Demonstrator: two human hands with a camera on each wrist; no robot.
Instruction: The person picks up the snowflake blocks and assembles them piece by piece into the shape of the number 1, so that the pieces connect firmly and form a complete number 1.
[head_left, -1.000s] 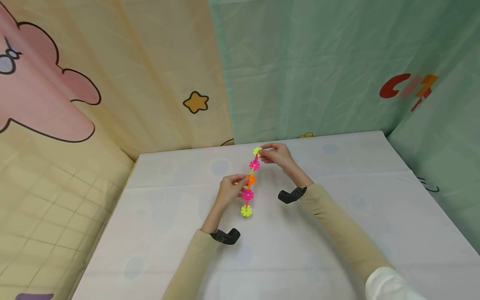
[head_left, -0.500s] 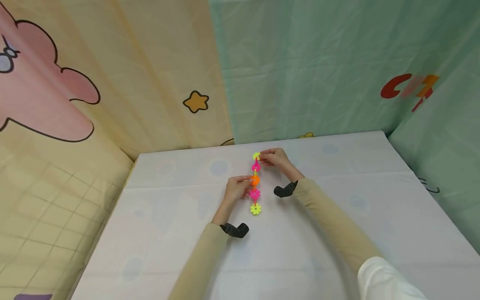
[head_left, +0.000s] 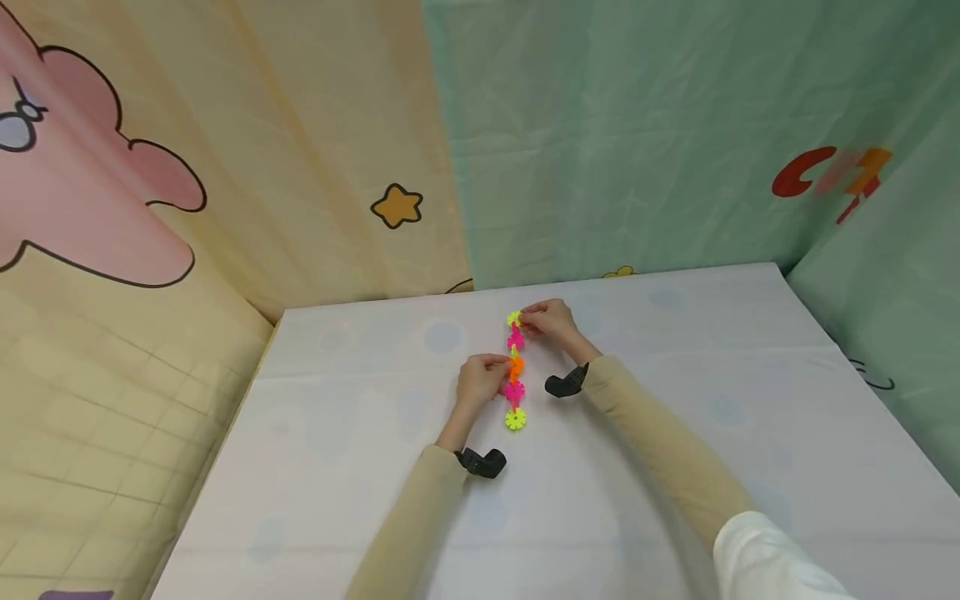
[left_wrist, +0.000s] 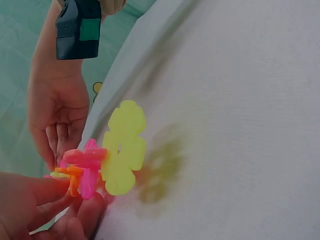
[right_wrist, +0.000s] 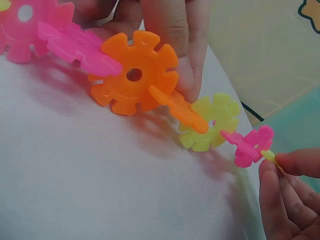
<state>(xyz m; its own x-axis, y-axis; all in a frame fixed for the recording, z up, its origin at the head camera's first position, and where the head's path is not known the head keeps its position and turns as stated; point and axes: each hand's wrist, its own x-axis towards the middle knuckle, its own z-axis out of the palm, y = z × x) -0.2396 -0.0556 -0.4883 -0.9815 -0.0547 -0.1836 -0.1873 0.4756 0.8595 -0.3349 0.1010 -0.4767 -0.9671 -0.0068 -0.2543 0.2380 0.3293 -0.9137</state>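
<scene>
A chain of slotted, flower-shaped plastic discs runs away from me over the table, in yellow, pink and orange. My left hand [head_left: 480, 379] pinches it at the middle, by the orange discs [right_wrist: 115, 92]. At the far end my right hand [head_left: 551, 318] holds a yellow disc [right_wrist: 270, 157] between thumb and fingers. The near end is another yellow disc [head_left: 515, 419], which stands edge-on to the white cloth with its shadow beside it in the left wrist view. Pink discs [right_wrist: 82, 50] link it to the orange ones; fingers partly hide the middle.
A white cloth with pale dots covers the table [head_left: 337, 467]. Printed curtains [head_left: 615, 150] hang behind the far edge and at both sides. Black wrist cameras [head_left: 483, 463] stick out from both forearms.
Both hands have come closer to each other; the left has moved right and the right slightly nearer. The chain has swung from a slant to nearly straight away from me, still held in both hands.
</scene>
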